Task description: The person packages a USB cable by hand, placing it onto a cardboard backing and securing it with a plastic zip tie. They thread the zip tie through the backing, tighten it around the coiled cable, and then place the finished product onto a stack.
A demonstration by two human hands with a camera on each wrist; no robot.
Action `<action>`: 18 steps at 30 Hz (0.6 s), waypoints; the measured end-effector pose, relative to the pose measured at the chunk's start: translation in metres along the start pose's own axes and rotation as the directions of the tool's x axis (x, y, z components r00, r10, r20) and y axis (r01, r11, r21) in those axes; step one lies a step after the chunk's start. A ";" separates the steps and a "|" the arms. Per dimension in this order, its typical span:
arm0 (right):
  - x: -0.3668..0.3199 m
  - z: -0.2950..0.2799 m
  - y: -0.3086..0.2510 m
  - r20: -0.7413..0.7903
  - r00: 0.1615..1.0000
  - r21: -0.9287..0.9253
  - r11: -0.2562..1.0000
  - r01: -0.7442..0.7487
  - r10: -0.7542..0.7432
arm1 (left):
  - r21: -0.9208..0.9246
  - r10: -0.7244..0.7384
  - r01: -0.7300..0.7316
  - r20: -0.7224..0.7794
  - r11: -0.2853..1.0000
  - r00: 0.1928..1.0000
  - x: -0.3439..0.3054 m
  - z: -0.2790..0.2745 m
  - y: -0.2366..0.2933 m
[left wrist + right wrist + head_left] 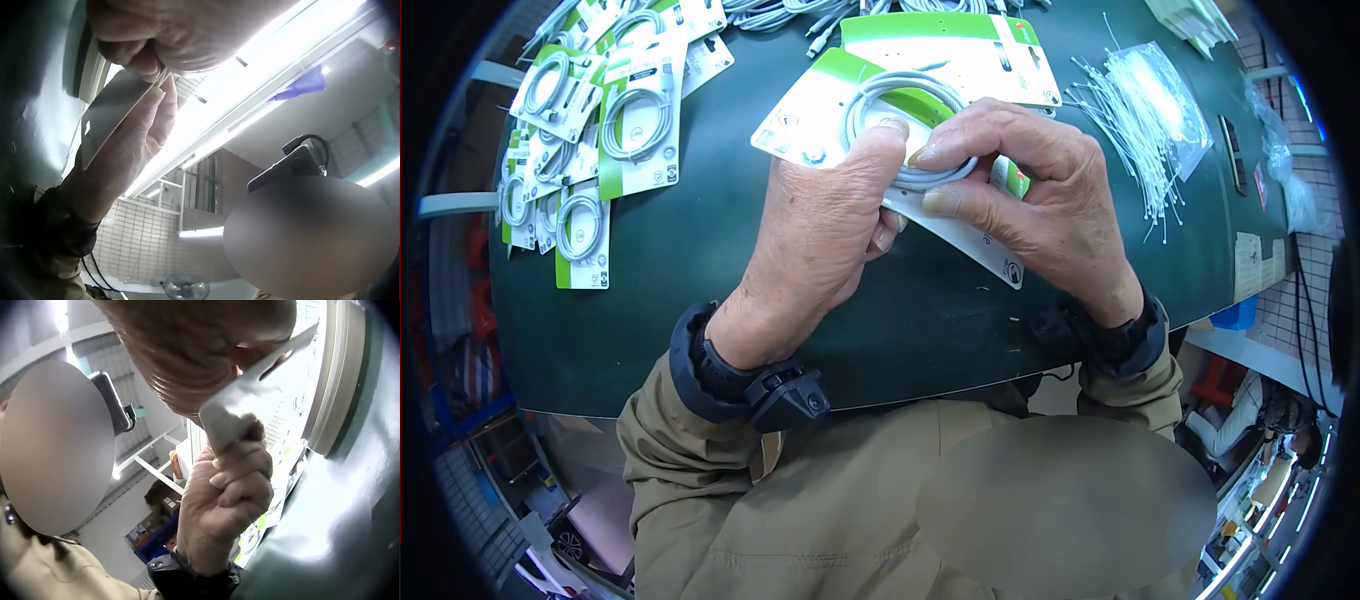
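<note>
A coiled light-grey cable (855,108) lies against a white and green packaging card (795,118). My left hand (815,230) grips the card, its thumb on top near the coil. In the right wrist view, the left fingers (240,490) curl beneath the card (234,422). My right hand (1050,190) holds the coil's lower right side, thumb and forefinger pinched around the strands. From the left wrist view, the card's plain back (115,115) shows between both hands. Whether the right fingertips also hold a thin tie, I cannot tell.
Several carded cables (635,125) lie at the left of the green table (880,330). More flat cards (945,45) sit just behind the hands, with loose cables (780,15) at the back. White zip ties (1135,140) and a clear plastic bag (1165,100) lie right.
</note>
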State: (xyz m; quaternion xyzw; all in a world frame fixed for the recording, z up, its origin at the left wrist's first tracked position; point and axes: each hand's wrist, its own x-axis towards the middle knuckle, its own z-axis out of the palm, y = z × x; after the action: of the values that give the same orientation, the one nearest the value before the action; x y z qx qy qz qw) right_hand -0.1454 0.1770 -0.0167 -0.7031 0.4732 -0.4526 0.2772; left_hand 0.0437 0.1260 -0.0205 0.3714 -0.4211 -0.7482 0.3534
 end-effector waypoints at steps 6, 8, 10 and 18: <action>0.004 0.009 0.004 -0.091 0.957 -0.158 0.953 0.260 -0.276 | 0.155 0.154 -0.150 -0.014 0.976 0.988 0.003 -0.004 -0.001; 0.003 0.009 0.003 -0.092 0.955 -0.182 0.948 0.261 -0.280 | 0.118 0.158 -0.153 -0.031 0.981 0.987 0.005 -0.005 -0.003; 0.001 0.006 0.003 -0.083 0.958 -0.205 0.945 0.253 -0.275 | 0.105 0.149 -0.141 -0.071 0.985 0.986 0.007 -0.002 -0.003; -0.001 -0.047 0.003 -0.242 0.956 -0.300 0.950 0.090 -0.167 | 0.096 0.184 -0.172 -0.128 0.980 0.975 0.014 -0.012 -0.002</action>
State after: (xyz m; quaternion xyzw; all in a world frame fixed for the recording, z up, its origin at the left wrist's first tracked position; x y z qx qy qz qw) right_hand -0.1889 0.1782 0.0010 -0.6986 0.5189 -0.4866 0.0769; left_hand 0.0470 0.1106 -0.0309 0.3971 -0.4588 -0.6678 0.4310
